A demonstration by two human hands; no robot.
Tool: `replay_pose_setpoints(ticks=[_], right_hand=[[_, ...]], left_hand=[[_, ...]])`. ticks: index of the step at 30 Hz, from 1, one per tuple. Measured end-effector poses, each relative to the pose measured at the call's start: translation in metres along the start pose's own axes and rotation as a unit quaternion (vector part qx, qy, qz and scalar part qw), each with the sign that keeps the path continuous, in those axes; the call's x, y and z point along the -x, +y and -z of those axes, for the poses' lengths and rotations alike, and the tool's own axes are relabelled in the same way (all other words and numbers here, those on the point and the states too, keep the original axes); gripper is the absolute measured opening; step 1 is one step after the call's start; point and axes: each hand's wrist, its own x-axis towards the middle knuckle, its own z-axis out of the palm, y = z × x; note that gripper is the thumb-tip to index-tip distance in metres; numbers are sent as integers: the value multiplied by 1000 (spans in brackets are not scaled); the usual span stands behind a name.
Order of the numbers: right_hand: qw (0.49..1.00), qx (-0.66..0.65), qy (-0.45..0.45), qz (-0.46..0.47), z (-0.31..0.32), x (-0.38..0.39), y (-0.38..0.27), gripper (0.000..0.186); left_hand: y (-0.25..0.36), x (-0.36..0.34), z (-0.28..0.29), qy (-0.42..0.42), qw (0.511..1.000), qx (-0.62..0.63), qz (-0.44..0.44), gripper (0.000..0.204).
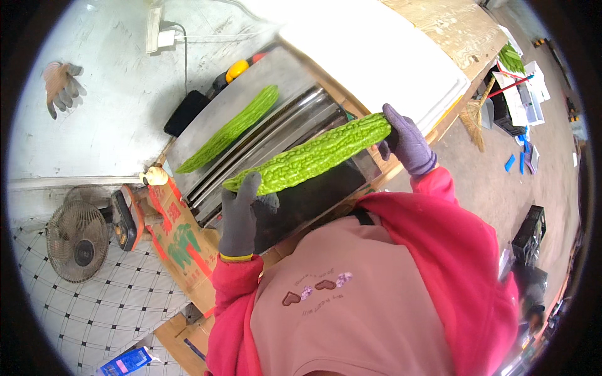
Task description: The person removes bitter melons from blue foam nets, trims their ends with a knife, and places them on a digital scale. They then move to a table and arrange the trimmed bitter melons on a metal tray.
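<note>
A long, bumpy green bitter melon [313,156] is held level between my two gloved hands. My left hand [239,216], in a grey glove with a yellow cuff edge, grips its left end. The other end rests in my right hand [409,143], in a purple-grey glove, fingers closed around the tip. Below the melon is a wrapping machine with metal rollers [263,141] and a dark front plate [313,200]. A second bitter melon [232,131] lies on the machine's flat metal top [276,69], beyond the rollers.
A white board [376,56] lies at the back right on a wooden table [451,25]. Behind the machine sit a black phone-like object [187,113] and a yellow item [237,70]. At left are a fan [78,244], a scale-like device [128,219] and printed cardboard [182,244].
</note>
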Motion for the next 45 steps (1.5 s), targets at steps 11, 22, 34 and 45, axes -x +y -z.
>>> replay_pose_setpoints(ticks=[11,22,34,45], right_hand=[[996,51,-63,47,-22,-24,-2,43],[971,160,-150,95,-95,-116,-26,42],[905,333,-204,166,-155,-240,-20,36],[872,366,-312,93,-156,-283,9,32]], left_hand=[[3,-9,12,68,996,59,27,33],[27,-62,82,117,985,107,-63,32],[33,-152,174,181,983,-13,-1,25],[3,-172,207,160,979,-121,42,45]])
